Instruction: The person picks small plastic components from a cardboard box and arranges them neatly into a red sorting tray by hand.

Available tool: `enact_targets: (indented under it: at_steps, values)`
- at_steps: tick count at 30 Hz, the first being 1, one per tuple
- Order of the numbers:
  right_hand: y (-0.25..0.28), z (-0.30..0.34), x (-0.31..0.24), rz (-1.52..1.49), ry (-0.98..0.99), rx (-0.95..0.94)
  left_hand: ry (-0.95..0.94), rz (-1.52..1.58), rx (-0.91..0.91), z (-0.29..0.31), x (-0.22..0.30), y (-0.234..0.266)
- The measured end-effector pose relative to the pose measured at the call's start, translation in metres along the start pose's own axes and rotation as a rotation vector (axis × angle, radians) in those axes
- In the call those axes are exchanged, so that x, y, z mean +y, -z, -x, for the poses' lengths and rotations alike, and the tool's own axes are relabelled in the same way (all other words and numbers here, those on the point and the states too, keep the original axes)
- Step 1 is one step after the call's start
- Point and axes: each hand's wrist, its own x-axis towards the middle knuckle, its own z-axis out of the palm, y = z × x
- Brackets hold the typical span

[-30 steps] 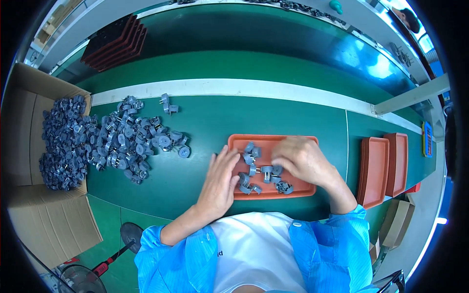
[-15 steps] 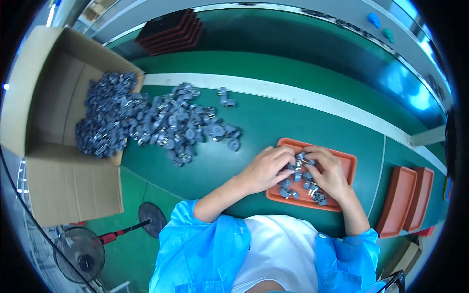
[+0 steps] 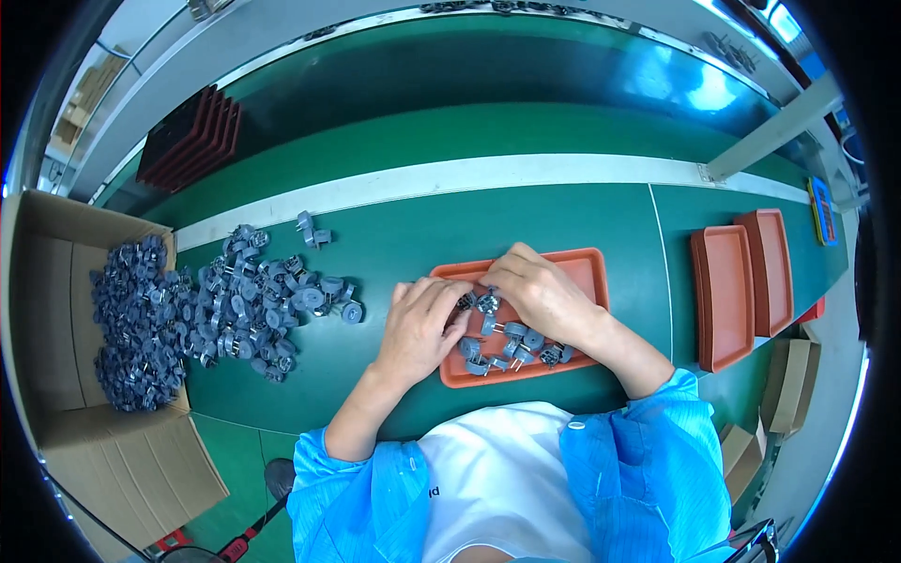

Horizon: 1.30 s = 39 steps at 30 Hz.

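An orange plastic tray [image 3: 582, 272] lies in front of me with several grey round plug pieces [image 3: 521, 342] with metal pins inside it. Over its left end, my left hand [image 3: 418, 324] pinches a grey plug piece [image 3: 465, 300], partly hidden by the fingers. Right beside it, my right hand [image 3: 544, 296] reaches across the tray, fingertips closed on another grey plug piece [image 3: 488, 303] whose metal side shows. The two held pieces are close together; whether they touch I cannot tell.
A tipped cardboard box [image 3: 47, 310] at the left spills a heap of grey plug pieces [image 3: 249, 300] onto the green table [image 3: 404, 225]. Stacked orange trays [image 3: 727, 300] stand at the right. Dark red trays [image 3: 192, 141] are stacked at the far left. A metal post [image 3: 770, 131] rises at the far right.
The view has turned, so the scene sits further left and the right side shows more. Both hands have shifted from above the tray's middle to its far left corner.
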Motion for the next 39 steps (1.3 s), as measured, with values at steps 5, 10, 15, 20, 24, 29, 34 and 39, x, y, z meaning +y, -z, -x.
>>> enact_targets:
  at_steps: [5,10,15,20,24,29,34,39]
  values:
    - [-0.006,0.007,-0.005,-0.053,-0.054,-0.013,-0.068,-0.148,0.019,-0.008,0.000,0.002]
    - [-0.001,0.012,-0.009,-0.036,-0.063,0.065,-0.024,-0.137,0.047,-0.008,-0.001,0.001]
    - [-0.001,0.014,-0.004,0.067,-0.059,0.064,0.017,-0.087,0.054,-0.003,-0.003,-0.005]
    - [-0.003,0.013,-0.008,0.113,-0.071,0.071,0.000,-0.136,0.038,-0.004,0.001,-0.005]
    - [0.000,0.016,-0.008,0.121,-0.051,0.031,-0.049,-0.138,-0.073,-0.009,0.006,0.017]
    - [-0.001,0.018,-0.010,0.164,-0.039,0.014,-0.059,-0.115,-0.006,-0.001,-0.007,-0.006]
    - [-0.002,0.020,-0.010,0.123,-0.066,-0.029,0.028,-0.231,0.016,-0.004,0.005,-0.012]
    - [-0.005,0.027,-0.007,0.085,-0.083,-0.010,0.052,-0.018,0.067,-0.003,0.007,-0.004]
